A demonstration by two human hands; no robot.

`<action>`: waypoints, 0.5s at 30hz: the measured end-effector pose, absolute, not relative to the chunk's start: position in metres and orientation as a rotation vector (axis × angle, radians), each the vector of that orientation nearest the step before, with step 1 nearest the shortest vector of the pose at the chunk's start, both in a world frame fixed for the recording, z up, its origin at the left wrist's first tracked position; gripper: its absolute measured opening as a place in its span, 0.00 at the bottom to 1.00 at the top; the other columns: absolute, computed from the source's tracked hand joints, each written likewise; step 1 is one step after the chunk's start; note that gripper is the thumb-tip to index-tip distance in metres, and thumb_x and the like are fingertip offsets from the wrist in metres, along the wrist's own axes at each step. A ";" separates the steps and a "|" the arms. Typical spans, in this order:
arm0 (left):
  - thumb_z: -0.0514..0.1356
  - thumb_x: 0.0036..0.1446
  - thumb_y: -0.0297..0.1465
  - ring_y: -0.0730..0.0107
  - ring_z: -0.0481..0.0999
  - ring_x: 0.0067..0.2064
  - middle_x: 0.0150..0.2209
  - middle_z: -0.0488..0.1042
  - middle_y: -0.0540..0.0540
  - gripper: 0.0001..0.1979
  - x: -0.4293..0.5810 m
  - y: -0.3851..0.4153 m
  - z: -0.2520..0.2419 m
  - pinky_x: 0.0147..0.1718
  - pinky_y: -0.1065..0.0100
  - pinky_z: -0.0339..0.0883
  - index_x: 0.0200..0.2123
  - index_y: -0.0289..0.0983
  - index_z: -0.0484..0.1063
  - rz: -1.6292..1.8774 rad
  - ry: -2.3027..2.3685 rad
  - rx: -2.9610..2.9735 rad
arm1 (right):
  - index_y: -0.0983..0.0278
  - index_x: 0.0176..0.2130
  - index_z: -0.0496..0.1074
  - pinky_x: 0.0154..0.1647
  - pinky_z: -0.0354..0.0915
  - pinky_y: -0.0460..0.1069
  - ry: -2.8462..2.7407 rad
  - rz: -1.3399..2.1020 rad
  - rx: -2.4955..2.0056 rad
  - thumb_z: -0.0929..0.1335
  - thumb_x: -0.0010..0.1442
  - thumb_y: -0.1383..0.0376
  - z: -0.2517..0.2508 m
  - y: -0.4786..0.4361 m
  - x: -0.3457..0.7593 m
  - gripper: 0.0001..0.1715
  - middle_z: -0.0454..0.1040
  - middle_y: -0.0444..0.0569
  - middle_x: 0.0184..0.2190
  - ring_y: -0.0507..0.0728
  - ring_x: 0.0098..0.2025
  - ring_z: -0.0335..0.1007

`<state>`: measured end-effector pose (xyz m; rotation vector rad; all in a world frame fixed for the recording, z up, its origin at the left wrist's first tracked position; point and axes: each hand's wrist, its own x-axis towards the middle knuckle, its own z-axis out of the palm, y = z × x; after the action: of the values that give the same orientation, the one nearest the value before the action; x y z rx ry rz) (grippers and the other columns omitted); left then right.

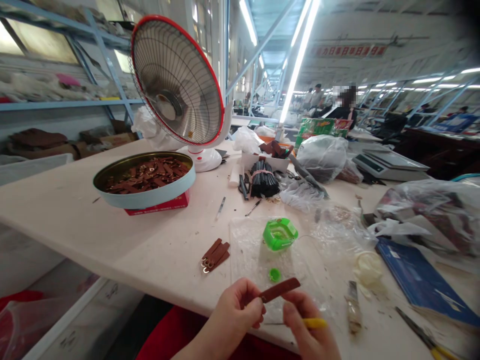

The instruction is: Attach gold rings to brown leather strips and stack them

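leather strip (280,289) | brown, flat, tilted up-rt, held | yellow tool (314,323) | horiz, below strip

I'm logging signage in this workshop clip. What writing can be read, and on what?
No text reads clearly.
Red banner on the far wall: pale characters, too blurred to read.
Green bag at the table's back: print too small.
Blue book: white label, unreadable.
Brown strip in the left hand: no text.

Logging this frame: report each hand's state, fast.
Left hand: closed, pinching a brown leather strip.
Right hand: closed on a yellow-handled tool, beside the strip.
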<state>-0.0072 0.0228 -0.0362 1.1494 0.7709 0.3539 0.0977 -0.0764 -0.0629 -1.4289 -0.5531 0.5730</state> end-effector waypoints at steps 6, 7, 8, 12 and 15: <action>0.55 0.43 0.29 0.79 0.61 0.22 0.20 0.62 0.55 0.04 -0.013 0.024 -0.039 0.22 0.75 0.55 0.24 0.36 0.60 0.375 0.707 1.202 | 0.64 0.27 0.72 0.25 0.59 0.47 -0.690 0.724 -1.488 0.69 0.51 0.54 -0.078 -0.058 0.081 0.15 0.69 0.44 0.20 0.55 0.25 0.63; 0.55 0.44 0.29 0.78 0.62 0.23 0.20 0.63 0.54 0.04 -0.014 0.025 -0.041 0.22 0.74 0.55 0.24 0.36 0.60 0.367 0.700 1.222 | 0.64 0.26 0.72 0.26 0.59 0.48 -0.696 0.722 -1.488 0.69 0.50 0.54 -0.078 -0.055 0.081 0.15 0.69 0.44 0.20 0.56 0.26 0.64; 0.54 0.44 0.29 0.78 0.62 0.23 0.21 0.63 0.54 0.03 -0.015 0.026 -0.042 0.23 0.74 0.56 0.24 0.36 0.61 0.354 0.705 1.253 | 0.64 0.25 0.72 0.26 0.60 0.47 -0.702 0.726 -1.481 0.69 0.50 0.54 -0.079 -0.053 0.080 0.15 0.68 0.43 0.18 0.57 0.27 0.65; 0.51 0.43 0.26 0.76 0.61 0.22 0.20 0.63 0.54 0.01 -0.020 0.039 -0.047 0.22 0.74 0.55 0.23 0.36 0.60 0.326 0.784 1.384 | 0.62 0.25 0.72 0.23 0.58 0.46 -0.721 0.811 -1.381 0.69 0.50 0.53 -0.078 -0.042 0.078 0.15 0.67 0.42 0.17 0.56 0.25 0.64; 0.51 0.45 0.27 0.74 0.64 0.24 0.21 0.65 0.52 0.03 -0.028 0.066 -0.051 0.24 0.73 0.56 0.23 0.37 0.62 0.393 0.920 1.631 | 0.62 0.30 0.74 0.19 0.54 0.44 -0.633 0.805 -1.356 0.71 0.47 0.50 -0.075 -0.040 0.082 0.19 0.64 0.39 0.16 0.51 0.18 0.57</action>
<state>-0.0283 0.0663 -0.0508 1.6307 0.9201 0.3935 0.0821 -0.0395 -0.0746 -1.3562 -0.6327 0.8053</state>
